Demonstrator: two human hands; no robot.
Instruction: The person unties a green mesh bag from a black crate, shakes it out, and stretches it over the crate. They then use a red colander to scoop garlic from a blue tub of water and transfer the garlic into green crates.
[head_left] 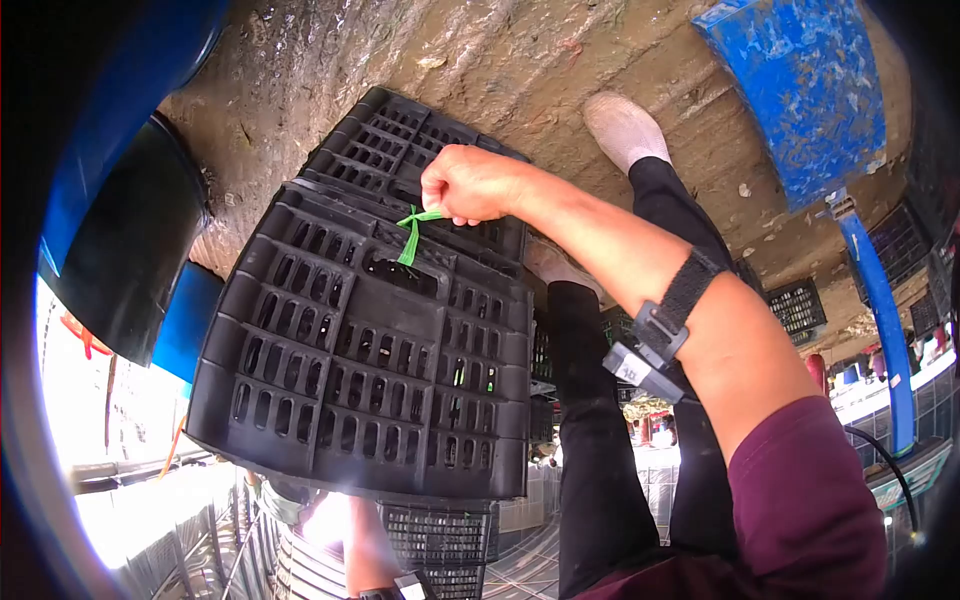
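A black slatted plastic crate point(384, 340) stands tilted in front of me, with a second slatted black face point(385, 140) beyond its upper edge. A green plastic strip point(410, 236) hangs over the crate's handle opening. My right hand point(468, 186) is closed around one end of this strip, fingers curled in a pinch just above the opening. A strap with a small device circles my right forearm. At the bottom of the view my left forearm runs up behind the crate's near edge, where the crate and bright glare hide the left hand.
Wet, muddy ground point(520, 60) lies beyond the crate, with my light-coloured shoe point(626, 128) on it. A mud-streaked blue panel point(800, 95) with a long blue bar is at the upper right. Dark and blue containers point(125, 240) stand left. More black crates point(797, 306) are at the right.
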